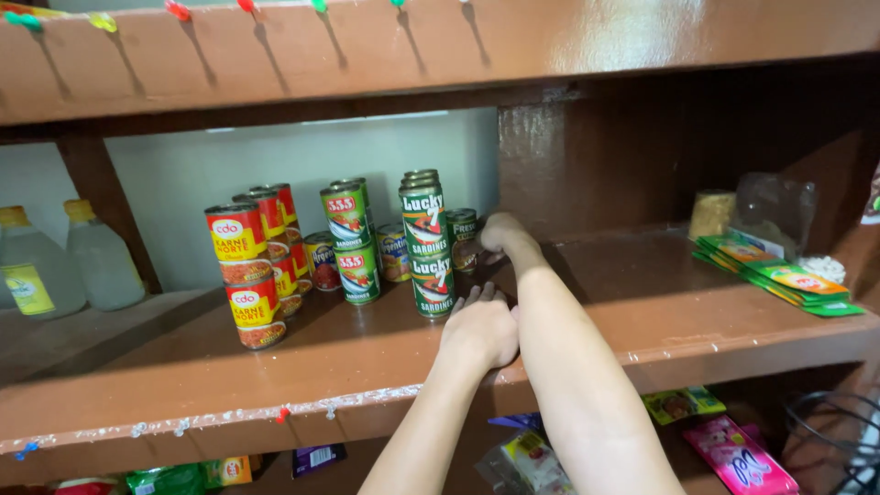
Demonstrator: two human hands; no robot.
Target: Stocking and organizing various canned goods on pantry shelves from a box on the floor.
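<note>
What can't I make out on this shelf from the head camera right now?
- Right hand: fingers hidden behind the wrist, so its grip on the green can at the back cannot be told.
- Left hand: seen from the back; whether anything lies under the palm is hidden.
- Rear cans: blocked by the stacked green cans and red cans.
- Lower-shelf packets: cut off by the bottom edge.

Dim, warm indoor light with deep shadow in the right recess, mild glare above, and slight edge blur.
</note>
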